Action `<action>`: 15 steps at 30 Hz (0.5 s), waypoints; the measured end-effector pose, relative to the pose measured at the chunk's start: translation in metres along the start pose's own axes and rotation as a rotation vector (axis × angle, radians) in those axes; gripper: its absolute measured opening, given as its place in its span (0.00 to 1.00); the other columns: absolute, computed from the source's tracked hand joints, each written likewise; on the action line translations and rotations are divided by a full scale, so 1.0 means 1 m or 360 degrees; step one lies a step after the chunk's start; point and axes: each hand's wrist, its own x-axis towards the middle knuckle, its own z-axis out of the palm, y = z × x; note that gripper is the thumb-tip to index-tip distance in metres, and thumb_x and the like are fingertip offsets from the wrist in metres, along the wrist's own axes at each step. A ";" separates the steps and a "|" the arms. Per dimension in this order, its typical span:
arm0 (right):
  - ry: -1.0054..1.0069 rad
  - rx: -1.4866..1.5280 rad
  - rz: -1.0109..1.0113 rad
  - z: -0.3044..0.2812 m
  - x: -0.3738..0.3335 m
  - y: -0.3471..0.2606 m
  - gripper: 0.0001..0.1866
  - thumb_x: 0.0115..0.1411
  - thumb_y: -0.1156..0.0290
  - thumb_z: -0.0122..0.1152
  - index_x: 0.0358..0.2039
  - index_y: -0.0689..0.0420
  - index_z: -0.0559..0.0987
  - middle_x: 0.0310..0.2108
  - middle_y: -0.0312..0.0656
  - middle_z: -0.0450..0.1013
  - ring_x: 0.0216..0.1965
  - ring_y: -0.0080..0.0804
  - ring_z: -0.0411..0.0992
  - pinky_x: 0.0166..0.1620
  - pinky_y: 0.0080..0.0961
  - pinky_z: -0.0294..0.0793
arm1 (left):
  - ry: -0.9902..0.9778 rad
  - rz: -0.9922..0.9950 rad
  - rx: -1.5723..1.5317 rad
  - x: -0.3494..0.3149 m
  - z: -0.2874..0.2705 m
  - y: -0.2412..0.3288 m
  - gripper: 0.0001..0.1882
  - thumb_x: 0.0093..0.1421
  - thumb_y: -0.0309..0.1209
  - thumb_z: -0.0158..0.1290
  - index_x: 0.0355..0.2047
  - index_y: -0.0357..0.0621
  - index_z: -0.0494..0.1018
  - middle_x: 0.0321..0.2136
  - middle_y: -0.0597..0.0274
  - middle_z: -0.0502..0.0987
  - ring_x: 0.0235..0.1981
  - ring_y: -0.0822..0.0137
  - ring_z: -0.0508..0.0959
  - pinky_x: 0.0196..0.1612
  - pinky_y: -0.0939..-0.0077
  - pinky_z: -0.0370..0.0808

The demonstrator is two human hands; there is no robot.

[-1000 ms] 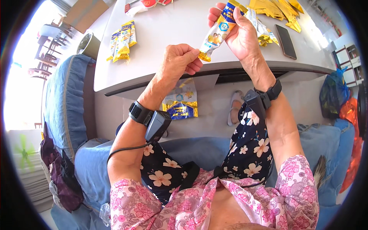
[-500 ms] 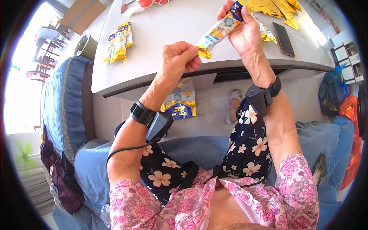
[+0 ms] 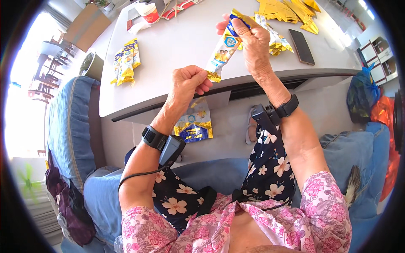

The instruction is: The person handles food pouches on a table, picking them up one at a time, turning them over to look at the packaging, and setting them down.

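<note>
A long, slim packet (image 3: pixel 223 49) in white, yellow and blue is stretched at a tilt between my two hands, above the table's near edge. My left hand (image 3: pixel 190 80) pinches its lower yellow end between thumb and fingers. Around its upper blue end my right hand (image 3: pixel 253 40) is closed, thumb on top. Several similar packets (image 3: pixel 126 61) lie together on the table to the left. More white and yellow packets (image 3: pixel 278 42) rest just beyond my right hand, partly hidden by it.
On the white table (image 3: pixel 164 50) are a dark phone (image 3: pixel 301 46), flat gold wrappers (image 3: pixel 280 10) and a red-and-white paper cup (image 3: pixel 148 13). A printed pouch (image 3: pixel 196 126) is below the table edge. A bin (image 3: pixel 91 66) stands left; plastic bags (image 3: pixel 363 99) hang right.
Both hands have come a little lower and to the left with the packet. My right hand has turned, so its back shows more. The view has shifted slightly, showing more of the cup.
</note>
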 end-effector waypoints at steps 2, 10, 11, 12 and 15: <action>0.0018 0.0055 0.0024 -0.001 0.001 0.002 0.14 0.62 0.66 0.51 0.40 0.65 0.75 0.33 0.48 0.76 0.34 0.34 0.76 0.40 0.26 0.77 | -0.0017 0.0008 0.0004 0.001 0.000 0.000 0.11 0.60 0.32 0.49 0.29 0.36 0.74 0.21 0.60 0.77 0.19 0.77 0.74 0.24 0.85 0.70; 0.0173 0.0778 0.0344 -0.007 0.005 0.008 0.12 0.61 0.69 0.51 0.39 0.65 0.74 0.35 0.51 0.75 0.36 0.37 0.76 0.39 0.31 0.77 | 0.0032 0.0012 0.0063 0.000 -0.004 0.008 0.11 0.60 0.33 0.49 0.29 0.37 0.74 0.21 0.60 0.77 0.20 0.77 0.74 0.24 0.85 0.71; 0.0173 0.0776 0.0343 -0.005 0.004 0.007 0.12 0.61 0.69 0.51 0.39 0.65 0.74 0.35 0.51 0.75 0.36 0.37 0.76 0.39 0.31 0.77 | 0.0031 0.0013 0.0062 0.000 -0.004 0.006 0.11 0.60 0.33 0.49 0.29 0.37 0.74 0.21 0.60 0.77 0.20 0.77 0.74 0.24 0.85 0.71; 0.0164 0.0595 0.0301 -0.004 0.002 0.005 0.12 0.60 0.69 0.52 0.39 0.64 0.74 0.34 0.49 0.75 0.35 0.36 0.76 0.39 0.29 0.77 | 0.0017 0.0003 0.0073 0.000 -0.004 0.004 0.11 0.60 0.34 0.49 0.29 0.37 0.74 0.21 0.61 0.77 0.20 0.77 0.74 0.24 0.85 0.71; 0.0183 0.0430 0.0273 -0.004 0.001 0.006 0.11 0.59 0.67 0.54 0.38 0.61 0.77 0.32 0.46 0.76 0.34 0.34 0.77 0.38 0.24 0.77 | -0.0007 -0.0011 0.0077 0.001 -0.003 0.002 0.11 0.60 0.34 0.49 0.30 0.37 0.74 0.21 0.60 0.77 0.20 0.77 0.74 0.25 0.85 0.71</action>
